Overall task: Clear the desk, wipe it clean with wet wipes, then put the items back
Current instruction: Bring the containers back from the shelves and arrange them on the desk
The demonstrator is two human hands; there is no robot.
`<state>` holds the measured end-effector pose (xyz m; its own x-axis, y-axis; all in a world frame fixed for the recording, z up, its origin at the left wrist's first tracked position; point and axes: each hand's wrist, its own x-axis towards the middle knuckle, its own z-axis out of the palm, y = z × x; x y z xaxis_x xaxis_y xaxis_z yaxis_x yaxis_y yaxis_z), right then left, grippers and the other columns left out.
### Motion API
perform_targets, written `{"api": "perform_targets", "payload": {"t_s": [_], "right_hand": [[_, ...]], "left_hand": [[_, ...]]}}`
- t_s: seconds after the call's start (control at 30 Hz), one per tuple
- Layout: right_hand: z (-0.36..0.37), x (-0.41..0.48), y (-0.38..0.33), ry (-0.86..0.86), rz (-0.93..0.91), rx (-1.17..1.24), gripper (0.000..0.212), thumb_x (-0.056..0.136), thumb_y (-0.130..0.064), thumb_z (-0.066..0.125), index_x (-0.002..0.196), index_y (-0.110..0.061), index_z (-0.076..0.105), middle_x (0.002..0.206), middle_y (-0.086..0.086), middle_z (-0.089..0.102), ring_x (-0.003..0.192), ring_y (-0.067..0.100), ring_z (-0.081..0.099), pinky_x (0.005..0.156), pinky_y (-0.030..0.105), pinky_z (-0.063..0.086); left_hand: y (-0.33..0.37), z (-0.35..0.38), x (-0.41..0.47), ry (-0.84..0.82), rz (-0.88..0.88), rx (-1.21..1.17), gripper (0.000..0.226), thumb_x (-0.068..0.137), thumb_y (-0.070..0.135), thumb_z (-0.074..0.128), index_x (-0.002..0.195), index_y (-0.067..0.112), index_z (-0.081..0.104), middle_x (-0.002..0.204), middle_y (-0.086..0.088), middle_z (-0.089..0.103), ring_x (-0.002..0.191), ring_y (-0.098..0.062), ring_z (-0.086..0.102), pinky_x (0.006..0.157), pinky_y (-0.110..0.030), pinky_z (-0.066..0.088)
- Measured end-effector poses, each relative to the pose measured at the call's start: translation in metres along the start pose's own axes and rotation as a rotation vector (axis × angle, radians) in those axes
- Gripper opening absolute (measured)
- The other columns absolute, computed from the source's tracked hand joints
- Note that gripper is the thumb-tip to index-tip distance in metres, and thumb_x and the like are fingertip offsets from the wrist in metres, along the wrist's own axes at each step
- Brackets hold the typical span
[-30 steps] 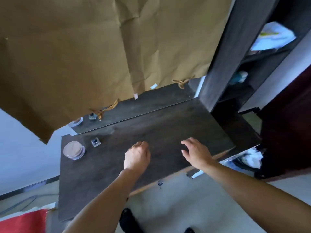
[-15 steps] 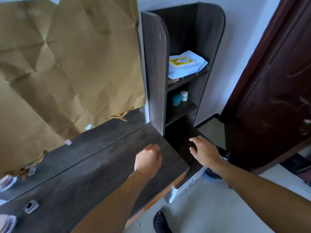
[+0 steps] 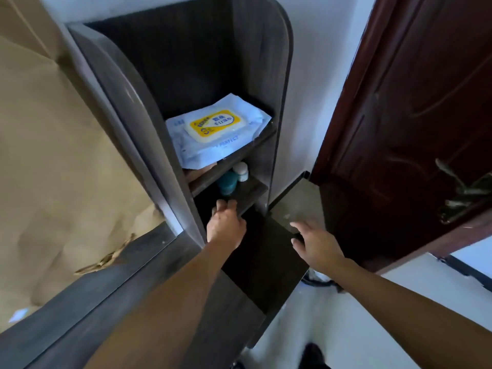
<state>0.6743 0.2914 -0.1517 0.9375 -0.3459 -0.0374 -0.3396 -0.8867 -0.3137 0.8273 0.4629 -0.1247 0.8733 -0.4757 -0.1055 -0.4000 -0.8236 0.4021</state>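
I found the wet wipes pack (image 3: 217,130) lying flat on the upper shelf of the shelf unit (image 3: 262,65), its near end overhanging that shelf's front edge. I judged it a soft, film-wrapped bundle, moderately weighty if full, pliable rather than stiff, with a slick wrapper that could slide under a light pinch. It looked in no way fragile. The better hold would be across its width at the overhanging end, thumb on top and fingers beneath, clear of the flap so it does not peel open. The yellow flap carried Chinese characters in a blue band and a short word at its left end, none of which I could read with confidence. Below the flap, the blue letters "PERFECT" were legible on the film. On the unit's lower shelf stood a teal jar (image 3: 226,183) and a white-capped bottle (image 3: 241,171), their labels not visible. The left hand (image 3: 226,227) sat at the lower shelf's front edge, its fingers (image 3: 222,205) bent and close together. I could not tell whether they gripped the edge or merely touched it. The right hand (image 3: 316,246) hovered to the right of the unit's base, its fingers (image 3: 300,226) spread and holding nothing. The worktop (image 3: 80,310) ran off to the left of the unit.
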Motion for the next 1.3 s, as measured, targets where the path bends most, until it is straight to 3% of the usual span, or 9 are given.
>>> {"api": "perform_targets", "payload": {"t_s": [0.2, 0.37, 0.47, 0.7, 0.83, 1.0, 1.1, 1.3], "right_hand": [[0.007, 0.045, 0.042, -0.004, -0.154, 0.104, 0.041, 0.088, -0.029, 0.056, 0.127, -0.016, 0.052, 0.111, 0.004, 0.058, 0.097, 0.022, 0.060, 0.074, 0.035, 0.052], [0.012, 0.090, 0.071, -0.047, -0.281, 0.171, 0.038, 0.086, -0.030, 0.056, 0.122, -0.018, 0.055, 0.108, 0.001, 0.060, 0.093, 0.020, 0.060, 0.074, 0.036, 0.054], [0.014, 0.115, 0.086, -0.087, -0.351, 0.176, 0.037, 0.083, -0.030, 0.055, 0.118, -0.017, 0.057, 0.100, 0.000, 0.060, 0.087, 0.021, 0.059, 0.074, 0.037, 0.053], [0.013, 0.156, 0.081, -0.121, -0.504, 0.183, 0.039, 0.081, -0.023, 0.062, 0.119, -0.016, 0.058, 0.100, 0.002, 0.061, 0.090, 0.023, 0.060, 0.075, 0.032, 0.050], [0.008, 0.173, 0.047, -0.111, -0.646, 0.108, 0.039, 0.085, -0.024, 0.057, 0.123, -0.017, 0.055, 0.110, 0.004, 0.061, 0.098, 0.025, 0.060, 0.072, 0.039, 0.054], [0.010, 0.205, 0.001, -0.100, -0.802, -0.020, 0.046, 0.081, -0.016, 0.060, 0.126, -0.011, 0.051, 0.123, 0.008, 0.050, 0.114, 0.031, 0.044, 0.076, 0.045, 0.053], [0.016, 0.228, -0.020, -0.137, -0.733, -0.152, 0.058, 0.082, -0.019, 0.062, 0.136, -0.011, 0.041, 0.142, 0.013, 0.032, 0.127, 0.034, 0.029, 0.090, 0.044, 0.046], [0.037, 0.247, -0.036, -0.165, -0.608, -0.290, 0.067, 0.083, -0.021, 0.063, 0.140, -0.008, 0.031, 0.147, 0.017, 0.022, 0.129, 0.039, 0.024, 0.099, 0.040, 0.039]], "left_hand": [[0.020, 0.012, 0.076, 0.043, -0.157, 0.037, 0.070, 0.085, 0.031, 0.061, 0.144, 0.015, 0.026, 0.143, -0.019, 0.032, 0.126, -0.039, 0.039, 0.094, -0.045, 0.042], [0.029, 0.024, 0.118, 0.070, -0.293, 0.025, 0.067, 0.088, 0.034, 0.061, 0.145, 0.019, 0.032, 0.139, -0.019, 0.044, 0.125, -0.040, 0.044, 0.098, -0.044, 0.041], [0.030, 0.037, 0.128, 0.095, -0.364, 0.023, 0.065, 0.088, 0.033, 0.062, 0.146, 0.024, 0.033, 0.142, -0.020, 0.039, 0.127, -0.042, 0.040, 0.100, -0.045, 0.039], [0.034, 0.046, 0.104, 0.155, -0.443, 0.003, 0.052, 0.085, 0.023, 0.061, 0.132, 0.023, 0.040, 0.133, -0.018, 0.037, 0.117, -0.040, 0.043, 0.082, -0.047, 0.046], [0.034, 0.048, 0.076, 0.167, -0.497, -0.017, 0.051, 0.086, 0.030, 0.061, 0.132, 0.025, 0.039, 0.123, -0.015, 0.041, 0.110, -0.037, 0.048, 0.078, -0.045, 0.048], [0.028, 0.052, 0.039, 0.204, -0.585, -0.052, 0.054, 0.086, 0.028, 0.062, 0.134, 0.018, 0.039, 0.120, -0.017, 0.042, 0.107, -0.038, 0.051, 0.081, -0.044, 0.048], [0.025, 0.057, 0.026, 0.230, -0.606, -0.089, 0.054, 0.086, 0.025, 0.063, 0.134, 0.015, 0.039, 0.121, -0.019, 0.041, 0.106, -0.040, 0.050, 0.082, -0.047, 0.048], [0.023, 0.065, 0.026, 0.284, -0.611, -0.099, 0.055, 0.085, 0.020, 0.064, 0.134, 0.016, 0.040, 0.120, -0.019, 0.041, 0.105, -0.039, 0.050, 0.083, -0.046, 0.048]]}}
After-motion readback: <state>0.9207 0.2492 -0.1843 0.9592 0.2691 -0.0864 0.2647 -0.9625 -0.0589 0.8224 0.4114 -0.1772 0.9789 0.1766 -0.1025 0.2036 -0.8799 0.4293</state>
